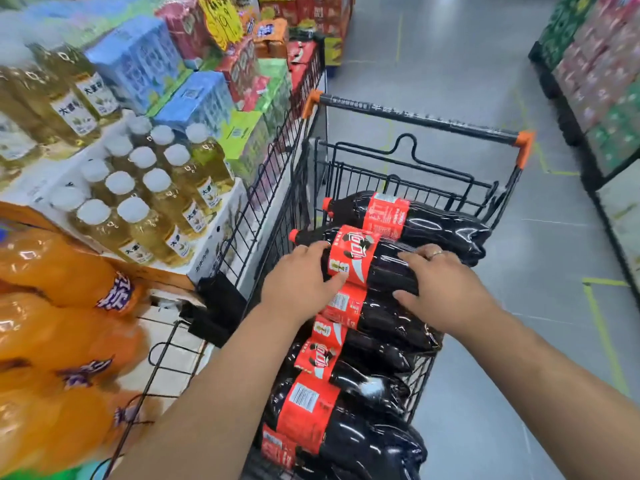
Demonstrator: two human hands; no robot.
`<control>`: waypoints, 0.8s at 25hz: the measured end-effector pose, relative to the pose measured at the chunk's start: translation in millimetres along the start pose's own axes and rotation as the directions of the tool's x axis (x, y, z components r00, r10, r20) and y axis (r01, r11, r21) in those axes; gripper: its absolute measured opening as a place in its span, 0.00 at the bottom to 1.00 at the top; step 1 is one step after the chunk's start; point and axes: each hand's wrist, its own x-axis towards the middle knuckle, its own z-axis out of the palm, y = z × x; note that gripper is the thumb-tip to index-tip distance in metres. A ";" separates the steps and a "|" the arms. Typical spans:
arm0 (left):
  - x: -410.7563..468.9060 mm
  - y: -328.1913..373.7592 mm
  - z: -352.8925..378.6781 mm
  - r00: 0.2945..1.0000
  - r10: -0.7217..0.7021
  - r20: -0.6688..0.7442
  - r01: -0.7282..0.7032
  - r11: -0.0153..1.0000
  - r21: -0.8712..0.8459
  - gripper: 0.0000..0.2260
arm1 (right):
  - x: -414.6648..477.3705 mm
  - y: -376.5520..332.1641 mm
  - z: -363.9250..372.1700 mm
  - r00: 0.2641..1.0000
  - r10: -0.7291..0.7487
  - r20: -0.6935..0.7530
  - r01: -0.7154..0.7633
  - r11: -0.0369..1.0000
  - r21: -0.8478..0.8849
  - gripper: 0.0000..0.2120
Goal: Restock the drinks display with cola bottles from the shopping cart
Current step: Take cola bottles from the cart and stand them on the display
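We are at the pick-up step: both hands are on the top cola bottle (pixel 388 268), which lies on its side on the heap of other cola bottles (pixel 377 320) in the shopping cart (pixel 415 120), its cap pointing left. Our left hand (pixel 299 277) curls over the bottle's shoulder just behind the neck, thumb lying across the red label. Our right hand (pixel 441 287) wraps the dark body toward the base, fingers over the far side and thumb on the near side. So the bottle sits under and between the two hands, gripped at both ends, and it seems to rest on its neighbours, not yet lifted. The drinks display (pixel 263 188) stands just left of the cart behind a wire rail, carrying tea bottles (pixel 162 202) and orange soda bottles (pixel 52 265); we cannot see a cola slot from here. Next, we judge, comes a level lift clear of the cart's rim and a swing left over the rail, with a firm hold, since the glossy plastic looks slick and the bottle full.
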 end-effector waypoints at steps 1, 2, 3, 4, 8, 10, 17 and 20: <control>8.1 1.4 4.9 0.998 -0.065 0.001 0.065 0.996 -0.065 0.33 | 11.1 4.7 1.4 1.000 -0.018 0.013 0.018 1.000 -0.010 0.34; 15.1 3.2 9.1 0.990 -0.139 0.002 0.138 0.976 -0.167 0.34 | 21.5 8.8 3.6 0.999 -0.035 0.028 0.036 0.999 -0.021 0.35; 22.0 4.5 14.3 0.975 -0.222 0.008 0.215 0.933 -0.289 0.35 | 31.1 12.3 6.5 0.998 -0.049 0.043 0.051 0.998 -0.033 0.35; 27.4 6.4 19.4 0.952 -0.304 0.023 0.286 0.867 -0.409 0.36 | 38.5 15.5 9.5 0.997 -0.056 0.059 0.059 0.997 -0.050 0.37; 48.6 15.9 43.4 0.863 -0.497 0.090 0.413 0.591 -0.693 0.44 | 62.1 25.9 19.8 0.992 -0.067 0.107 0.080 0.989 -0.124 0.45; 60.3 18.4 52.8 0.823 -0.547 0.150 0.453 0.474 -0.755 0.48 | 71.4 26.3 24.1 0.991 -0.070 0.118 0.087 0.986 -0.144 0.50; 92.4 3.9 85.6 0.752 -0.549 0.366 0.460 0.038 -0.887 0.57 | 77.1 17.7 36.4 0.995 -0.047 0.089 0.068 0.966 -0.248 0.62; 90.3 10.9 76.0 0.764 -0.530 0.368 0.426 -0.013 -0.904 0.55 | 78.0 16.4 39.5 0.996 -0.049 0.072 0.065 0.967 -0.248 0.63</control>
